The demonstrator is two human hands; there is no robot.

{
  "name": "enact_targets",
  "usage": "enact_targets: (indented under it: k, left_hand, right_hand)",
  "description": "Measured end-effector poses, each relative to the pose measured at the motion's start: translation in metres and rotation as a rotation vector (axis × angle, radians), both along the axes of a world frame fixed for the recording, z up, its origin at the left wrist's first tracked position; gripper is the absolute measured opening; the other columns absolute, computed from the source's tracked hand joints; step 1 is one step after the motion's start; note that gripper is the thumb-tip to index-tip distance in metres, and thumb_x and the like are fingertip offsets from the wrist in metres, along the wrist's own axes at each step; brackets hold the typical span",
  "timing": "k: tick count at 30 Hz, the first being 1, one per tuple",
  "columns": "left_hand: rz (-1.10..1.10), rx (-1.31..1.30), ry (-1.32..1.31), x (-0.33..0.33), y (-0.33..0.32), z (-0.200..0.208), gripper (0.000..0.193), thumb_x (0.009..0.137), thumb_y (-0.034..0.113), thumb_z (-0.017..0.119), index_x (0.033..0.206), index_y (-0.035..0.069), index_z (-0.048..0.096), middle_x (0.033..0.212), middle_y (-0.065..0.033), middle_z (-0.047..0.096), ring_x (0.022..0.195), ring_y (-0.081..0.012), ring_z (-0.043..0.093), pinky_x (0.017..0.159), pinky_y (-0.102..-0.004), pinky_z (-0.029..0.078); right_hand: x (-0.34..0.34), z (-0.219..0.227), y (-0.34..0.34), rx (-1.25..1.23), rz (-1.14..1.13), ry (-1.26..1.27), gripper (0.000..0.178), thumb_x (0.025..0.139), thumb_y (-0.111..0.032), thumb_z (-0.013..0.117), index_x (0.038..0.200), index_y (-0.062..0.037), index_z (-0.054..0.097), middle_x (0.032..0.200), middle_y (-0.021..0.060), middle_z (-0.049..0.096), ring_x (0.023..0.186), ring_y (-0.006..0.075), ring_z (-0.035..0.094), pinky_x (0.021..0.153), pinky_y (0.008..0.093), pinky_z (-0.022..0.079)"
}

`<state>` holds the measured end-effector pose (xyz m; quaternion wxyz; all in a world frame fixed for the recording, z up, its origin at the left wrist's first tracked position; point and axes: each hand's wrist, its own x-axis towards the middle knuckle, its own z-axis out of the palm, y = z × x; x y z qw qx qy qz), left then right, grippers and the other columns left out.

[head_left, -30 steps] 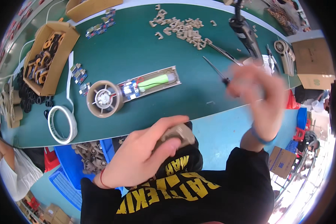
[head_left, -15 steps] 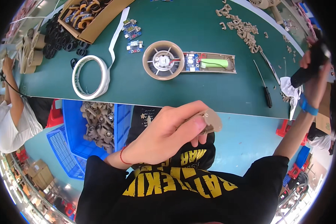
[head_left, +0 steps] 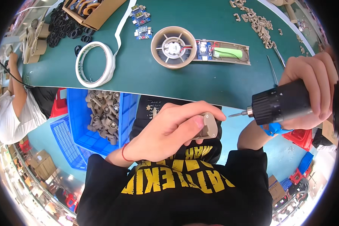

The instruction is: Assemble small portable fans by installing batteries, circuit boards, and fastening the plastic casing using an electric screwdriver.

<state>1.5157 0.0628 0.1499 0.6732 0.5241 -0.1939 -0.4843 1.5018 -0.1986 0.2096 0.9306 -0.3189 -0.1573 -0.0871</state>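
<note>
My left fingers [head_left: 204, 107] are gripping the small beige plastic piece [head_left: 211, 129], just off the table's [head_left: 132, 77] near edge: looks light, stiff, slick, best held by its sides. My right fingers [head_left: 321, 81] wrap the heavier-looking power screwdriver [head_left: 278, 102], bit [head_left: 240, 114] near the piece.

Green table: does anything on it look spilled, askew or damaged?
A loose strip trails from the white tape roll across the table; small beige clips lie scattered toward the far right, perhaps spilled. Nothing looks clearly damaged.
</note>
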Motion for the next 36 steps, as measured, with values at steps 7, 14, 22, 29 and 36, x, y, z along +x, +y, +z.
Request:
enact_targets:
  k: [7, 14, 22, 29, 36]
  left_hand:
    - [0.052, -0.03, -0.138, -0.005, 0.0, -0.004, 0.026, 0.095, 0.002, 0.044, 0.114, 0.0, 0.061, 0.079, -0.0084, 0.066, 0.068, -0.0146, 0.064, 0.066, -0.0258, 0.05]
    - [0.101, -0.043, -0.141, -0.006, -0.001, -0.005, 0.027, 0.089, -0.003, 0.048, 0.11, -0.002, 0.065, 0.08, -0.0093, 0.067, 0.067, -0.014, 0.064, 0.065, -0.0261, 0.05]
    - [0.158, 0.017, -0.107, -0.009, -0.007, -0.004, 0.024, 0.086, -0.003, 0.052, 0.103, -0.001, 0.068, 0.077, -0.0066, 0.066, 0.063, -0.008, 0.056, 0.059, -0.0239, 0.047]
    - [0.169, 0.023, -0.09, -0.011, -0.013, -0.002, 0.02, 0.086, -0.001, 0.053, 0.099, -0.001, 0.068, 0.075, -0.0054, 0.066, 0.061, -0.0068, 0.056, 0.057, -0.0227, 0.046]
    - [0.148, 0.05, -0.147, -0.011, -0.016, 0.0, 0.019, 0.087, 0.0, 0.054, 0.099, -0.001, 0.068, 0.072, -0.0055, 0.065, 0.059, -0.0069, 0.057, 0.056, -0.0232, 0.046]
  right_hand:
    - [0.001, -0.01, 0.013, 0.19, 0.056, 0.0, 0.018, 0.081, -0.006, 0.066, 0.077, -0.0046, 0.048, 0.061, 0.0072, 0.059, 0.048, 0.0168, 0.06, 0.046, 0.025, 0.054]
    - [0.0, -0.015, 0.013, 0.285, 0.064, 0.0, 0.019, 0.078, -0.004, 0.069, 0.074, -0.0055, 0.05, 0.057, 0.008, 0.063, 0.045, 0.0182, 0.062, 0.042, 0.0256, 0.056]
    - [-0.005, -0.023, 0.001, 0.251, 0.011, -0.013, 0.017, 0.08, -0.009, 0.067, 0.08, -0.0049, 0.05, 0.058, 0.0072, 0.062, 0.045, 0.0176, 0.062, 0.043, 0.0253, 0.056]
    - [-0.016, -0.025, -0.006, 0.22, -0.031, -0.035, 0.017, 0.083, -0.014, 0.065, 0.084, -0.0044, 0.05, 0.059, 0.0065, 0.061, 0.046, 0.017, 0.061, 0.044, 0.0251, 0.055]
    - [-0.029, -0.025, -0.019, 0.192, -0.063, -0.062, 0.02, 0.085, -0.019, 0.063, 0.089, -0.0039, 0.05, 0.06, 0.0058, 0.061, 0.046, 0.0164, 0.061, 0.045, 0.0248, 0.055]
